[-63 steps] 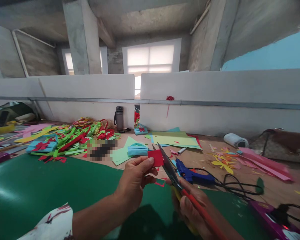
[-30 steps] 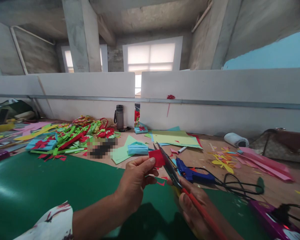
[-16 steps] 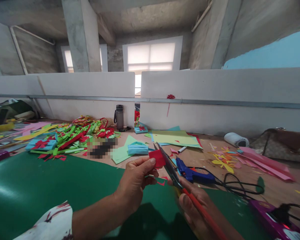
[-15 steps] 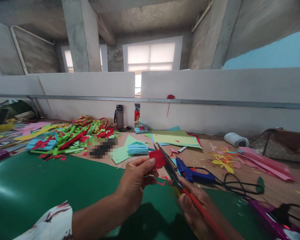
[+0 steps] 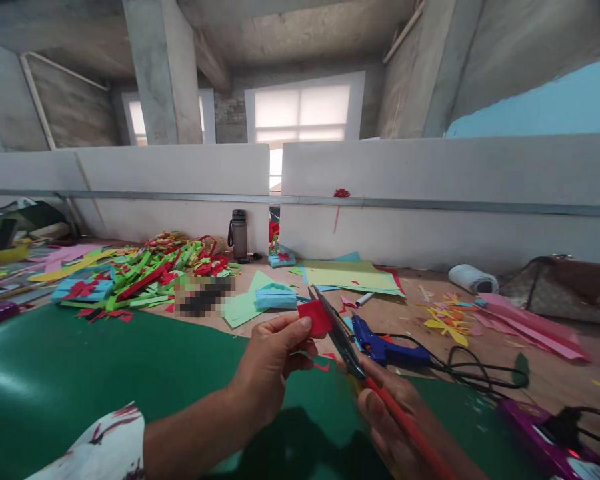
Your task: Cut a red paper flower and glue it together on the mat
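Between the thumb and fingers of my left hand (image 5: 273, 363) is a small red piece of paper (image 5: 316, 317). My right hand (image 5: 387, 407) is wrapped around the handles of a pair of scissors (image 5: 341, 337) with red-orange grips. The blades are slightly parted at the tips and lie against the paper's right edge. A blue glue gun (image 5: 387, 349) rests on the table just beyond my right hand. Behind the red paper sits a folded light-blue paper piece (image 5: 275, 298) on pale green sheets (image 5: 240, 308).
A heap of green and red paper strips (image 5: 150, 273) covers the left, near a dark bottle (image 5: 239, 235). Yellow and green sheets (image 5: 353, 275) lie at the back. On the right are pink paper (image 5: 533, 325), a black cable (image 5: 473, 373) and a purple power strip (image 5: 545, 440).
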The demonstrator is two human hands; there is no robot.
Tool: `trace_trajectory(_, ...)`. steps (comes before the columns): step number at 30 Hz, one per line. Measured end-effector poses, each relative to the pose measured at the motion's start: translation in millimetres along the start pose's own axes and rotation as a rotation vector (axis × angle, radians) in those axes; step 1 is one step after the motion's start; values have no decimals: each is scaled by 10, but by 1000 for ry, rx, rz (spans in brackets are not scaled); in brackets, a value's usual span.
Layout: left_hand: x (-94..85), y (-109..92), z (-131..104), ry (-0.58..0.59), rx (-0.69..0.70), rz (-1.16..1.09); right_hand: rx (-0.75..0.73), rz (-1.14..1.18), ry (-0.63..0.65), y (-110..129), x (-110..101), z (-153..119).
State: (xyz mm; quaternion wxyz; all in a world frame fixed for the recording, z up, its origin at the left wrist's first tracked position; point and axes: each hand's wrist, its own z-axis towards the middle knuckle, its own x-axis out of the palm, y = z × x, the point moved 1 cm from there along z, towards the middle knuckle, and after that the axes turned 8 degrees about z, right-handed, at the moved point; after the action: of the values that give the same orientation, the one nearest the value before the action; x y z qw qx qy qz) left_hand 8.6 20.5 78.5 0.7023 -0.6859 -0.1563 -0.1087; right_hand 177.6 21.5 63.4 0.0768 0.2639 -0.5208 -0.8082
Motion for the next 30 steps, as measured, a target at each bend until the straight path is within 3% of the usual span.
trace_trajectory(13,-27,-2,18,30,79,51,-30,-60,1,26,-22,-6)
trace_trajectory(19,-47,-27,17,48,152,97,-119,-117,13,15,-43,2)
trace_trajectory(30,-70,-58,32,10,171,163,-121,-205,42,-14,-93,4)
